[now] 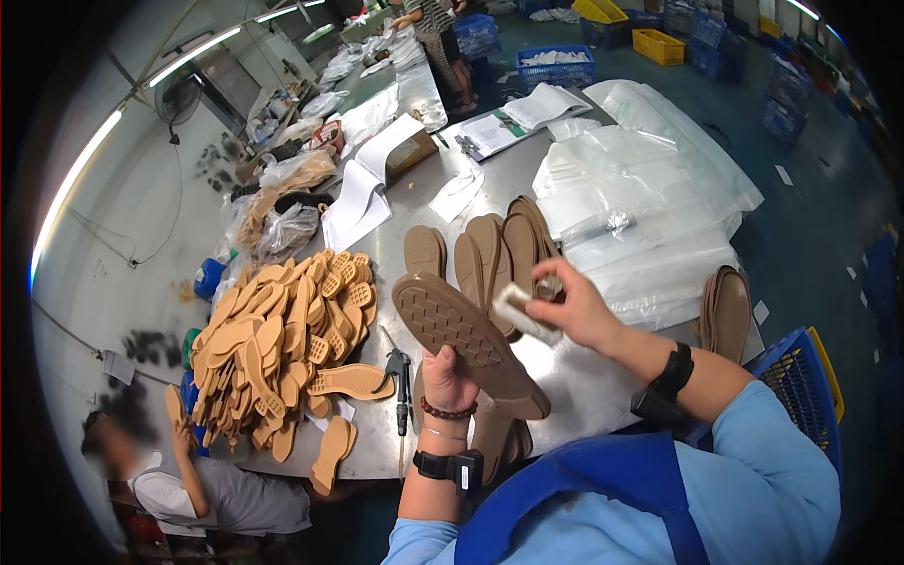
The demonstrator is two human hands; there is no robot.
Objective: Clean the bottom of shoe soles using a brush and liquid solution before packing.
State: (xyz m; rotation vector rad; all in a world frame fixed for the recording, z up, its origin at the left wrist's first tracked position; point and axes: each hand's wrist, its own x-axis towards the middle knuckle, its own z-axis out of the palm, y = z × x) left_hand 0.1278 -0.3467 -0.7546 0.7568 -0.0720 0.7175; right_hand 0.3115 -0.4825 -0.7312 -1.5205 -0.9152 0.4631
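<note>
My left hand (pixel 447 384) is closed round the lower edge of a brown shoe sole (pixel 461 330), held tilted above the metal table with its grooved tread showing. Just right of that sole, my right hand (pixel 586 309) grips a whitish block-like piece (pixel 525 315), blurred, whose kind I cannot make out. Behind the held sole, several brown soles (pixel 482 247) lie stacked on the table, and more lie partly hidden beneath it. A black hand tool (pixel 399 377) with a lever and thin nozzle lies left of my left hand.
A large heap of tan soles (pixel 273 339) covers the table's left side. Clear plastic bags (pixel 631 179) lie at the back right, near another brown stack (pixel 727 311). Papers (pixel 363 202) and a folder (pixel 490 132) sit farther back. A co-worker (pixel 207 490) sits at left; a blue basket (pixel 800 386) stands at right.
</note>
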